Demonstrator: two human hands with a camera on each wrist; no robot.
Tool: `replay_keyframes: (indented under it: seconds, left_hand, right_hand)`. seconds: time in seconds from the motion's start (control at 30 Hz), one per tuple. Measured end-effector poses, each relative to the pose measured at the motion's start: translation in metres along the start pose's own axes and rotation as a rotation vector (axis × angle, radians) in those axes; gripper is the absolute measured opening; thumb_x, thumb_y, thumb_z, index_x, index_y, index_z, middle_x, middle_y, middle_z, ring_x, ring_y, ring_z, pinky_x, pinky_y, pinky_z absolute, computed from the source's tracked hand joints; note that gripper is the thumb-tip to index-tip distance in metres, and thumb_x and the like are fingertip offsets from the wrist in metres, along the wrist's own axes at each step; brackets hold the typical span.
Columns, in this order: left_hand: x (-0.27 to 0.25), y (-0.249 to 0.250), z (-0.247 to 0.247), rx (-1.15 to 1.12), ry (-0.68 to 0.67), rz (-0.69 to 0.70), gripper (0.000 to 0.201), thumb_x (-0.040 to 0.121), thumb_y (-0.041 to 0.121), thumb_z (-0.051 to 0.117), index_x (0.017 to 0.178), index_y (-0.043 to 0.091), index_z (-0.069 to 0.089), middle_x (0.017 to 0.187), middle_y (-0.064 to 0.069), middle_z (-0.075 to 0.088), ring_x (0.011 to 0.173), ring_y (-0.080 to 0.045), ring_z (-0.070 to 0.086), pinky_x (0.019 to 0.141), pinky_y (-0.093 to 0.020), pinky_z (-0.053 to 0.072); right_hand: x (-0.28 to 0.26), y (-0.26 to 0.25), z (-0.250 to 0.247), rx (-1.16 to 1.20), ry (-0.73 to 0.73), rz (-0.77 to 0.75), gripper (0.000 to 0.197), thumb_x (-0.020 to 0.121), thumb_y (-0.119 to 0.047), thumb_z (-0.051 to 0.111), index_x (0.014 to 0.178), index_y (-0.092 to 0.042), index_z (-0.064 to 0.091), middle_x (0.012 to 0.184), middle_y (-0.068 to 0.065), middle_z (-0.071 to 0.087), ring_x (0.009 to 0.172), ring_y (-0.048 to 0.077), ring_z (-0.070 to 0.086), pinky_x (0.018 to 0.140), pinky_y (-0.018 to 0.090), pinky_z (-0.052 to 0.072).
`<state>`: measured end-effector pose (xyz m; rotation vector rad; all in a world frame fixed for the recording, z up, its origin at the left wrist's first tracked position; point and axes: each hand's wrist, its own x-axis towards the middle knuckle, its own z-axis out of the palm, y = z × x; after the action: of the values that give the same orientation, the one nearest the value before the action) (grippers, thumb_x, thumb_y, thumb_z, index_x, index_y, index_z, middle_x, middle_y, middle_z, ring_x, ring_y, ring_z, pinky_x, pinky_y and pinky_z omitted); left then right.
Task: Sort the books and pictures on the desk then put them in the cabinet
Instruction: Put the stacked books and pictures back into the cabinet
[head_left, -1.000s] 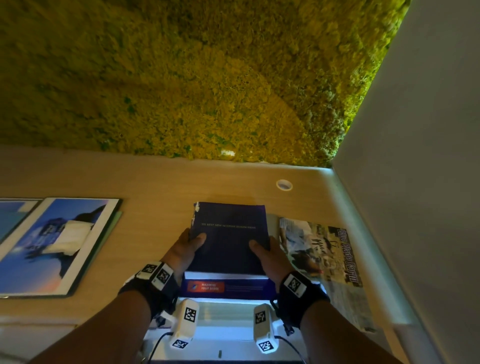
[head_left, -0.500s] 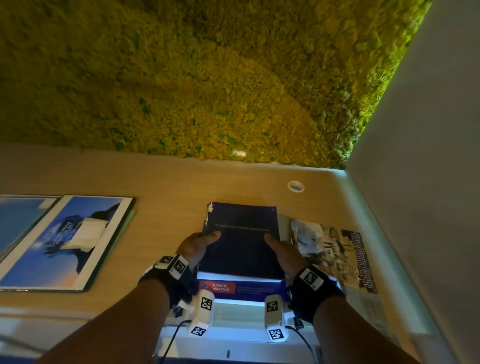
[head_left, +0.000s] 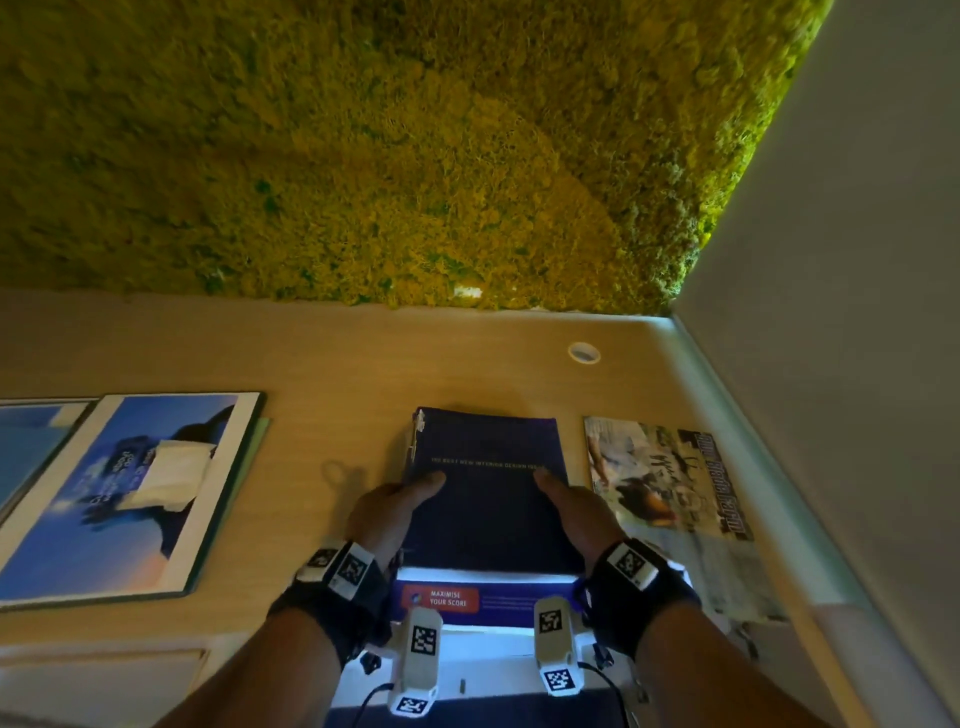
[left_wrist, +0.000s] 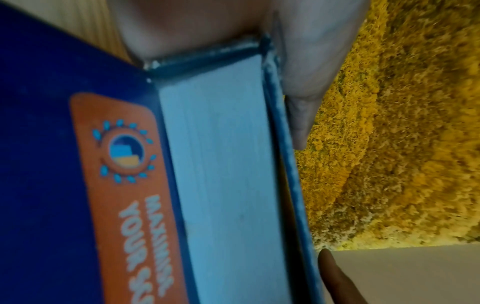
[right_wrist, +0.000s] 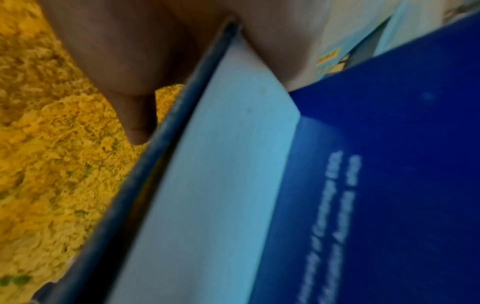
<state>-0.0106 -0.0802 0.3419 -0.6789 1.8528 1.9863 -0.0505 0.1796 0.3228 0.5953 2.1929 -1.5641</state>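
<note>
A dark navy book (head_left: 488, 499) lies on top of a blue book (head_left: 483, 597) with an orange "MAXIMISE YOUR SCORE" label, stacked at the desk's near middle. My left hand (head_left: 384, 514) grips the stack's left side and my right hand (head_left: 576, 514) its right side, each with the thumb on the navy cover. In the left wrist view the thumb (left_wrist: 303, 92) lies along the top cover above the pale page edges (left_wrist: 228, 164). The right wrist view shows the right hand's thumb (right_wrist: 130, 82) the same way. The other fingers are hidden, so I cannot tell if the stack is lifted.
A magazine (head_left: 670, 483) lies just right of the stack, near a white side wall (head_left: 857, 364). Two framed blue pictures (head_left: 130, 493) (head_left: 31, 441) lie at the left. A cable hole (head_left: 584, 353) sits in the wooden desk (head_left: 337, 364) below a moss wall (head_left: 363, 156).
Both hands keep the same hold. The stack has come slightly toward me, away from the cable hole. The pictures and magazine have not moved.
</note>
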Motion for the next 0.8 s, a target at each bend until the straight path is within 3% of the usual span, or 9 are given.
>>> replay_keyframes:
  seconds: [0.1,0.17,0.3,0.37,0.53,0.6,0.7,0.77,0.8]
  left_hand:
    - [-0.016,0.006,-0.009,-0.034,-0.108,0.013,0.068,0.063,0.061,0.083,0.11,0.013,0.074,0.103,-0.014,0.077,0.094,-0.036,0.074,0.095,-0.056,0.054]
    - [-0.023,0.003,-0.016,-0.026,-0.157,0.003,0.073,0.061,0.064,0.084,0.115,0.017,0.073,0.108,-0.012,0.076,0.099,-0.036,0.073,0.098,-0.057,0.051]
    - [-0.037,-0.017,-0.028,-0.054,-0.175,-0.019,0.083,0.055,0.072,0.084,0.123,0.028,0.067,0.119,-0.002,0.073,0.112,-0.031,0.068,0.104,-0.056,0.045]
    - [-0.044,-0.028,-0.032,-0.082,-0.165,-0.045,0.084,0.055,0.069,0.085,0.125,0.029,0.067,0.122,-0.001,0.072,0.115,-0.031,0.066,0.106,-0.056,0.044]
    - [-0.08,-0.047,-0.034,-0.126,-0.164,-0.046,0.091,0.05,0.07,0.086,0.127,0.027,0.063,0.127,-0.005,0.069,0.118,-0.031,0.064,0.103,-0.052,0.047]
    - [-0.105,-0.052,-0.029,-0.147,-0.198,-0.021,0.082,0.058,0.058,0.085,0.127,0.021,0.062,0.121,-0.01,0.071,0.111,-0.032,0.067,0.093,-0.045,0.053]
    - [-0.142,-0.074,-0.019,-0.16,-0.191,0.065,0.061,0.073,0.039,0.082,0.127,0.02,0.06,0.126,-0.012,0.066,0.104,-0.026,0.068,0.083,-0.036,0.056]
    - [-0.167,-0.095,-0.01,-0.246,-0.182,0.016,0.05,0.079,0.039,0.08,0.123,0.023,0.064,0.128,-0.015,0.066,0.106,-0.033,0.069,0.091,-0.048,0.056]
    - [-0.181,-0.107,-0.005,-0.277,-0.179,0.0,0.044,0.082,0.039,0.077,0.122,0.024,0.065,0.124,-0.014,0.068,0.106,-0.032,0.07,0.092,-0.05,0.056]
  right_hand:
    - [-0.044,-0.013,0.006,0.119,-0.049,0.047,0.087,0.058,-0.09,0.068,0.108,-0.019,0.077,0.104,0.005,0.079,0.1,0.03,0.074,0.1,0.049,0.055]
    - [-0.069,-0.018,0.009,0.213,-0.09,0.054,0.075,0.068,-0.079,0.071,0.114,-0.02,0.075,0.111,0.006,0.078,0.106,0.03,0.073,0.104,0.05,0.052]
    - [-0.095,-0.008,0.011,0.364,-0.133,0.104,0.072,0.068,-0.072,0.078,0.122,-0.026,0.067,0.116,0.009,0.076,0.11,0.031,0.071,0.106,0.052,0.05]
    - [-0.107,-0.003,0.013,0.368,-0.145,0.079,0.062,0.073,-0.068,0.076,0.117,-0.026,0.067,0.111,0.009,0.076,0.105,0.029,0.071,0.101,0.047,0.051]
    - [-0.131,0.027,0.016,0.362,-0.112,0.043,0.1,0.047,-0.08,0.084,0.127,-0.025,0.064,0.121,0.006,0.074,0.113,0.029,0.069,0.109,0.052,0.047]
    - [-0.145,0.038,0.014,0.392,-0.16,0.036,0.089,0.056,-0.078,0.081,0.124,-0.022,0.068,0.115,0.008,0.076,0.109,0.029,0.072,0.105,0.05,0.051]
    - [-0.174,0.063,0.004,0.43,-0.278,0.042,0.053,0.091,-0.061,0.059,0.117,-0.017,0.07,0.108,0.012,0.078,0.098,0.029,0.075,0.082,0.037,0.059]
    - [-0.195,0.083,-0.004,0.479,-0.338,0.054,0.05,0.097,-0.057,0.052,0.119,-0.016,0.071,0.107,0.013,0.078,0.093,0.025,0.077,0.07,0.03,0.061]
    - [-0.207,0.092,-0.008,0.487,-0.351,0.053,0.05,0.097,-0.055,0.052,0.119,-0.015,0.071,0.109,0.013,0.078,0.094,0.025,0.077,0.07,0.03,0.061]
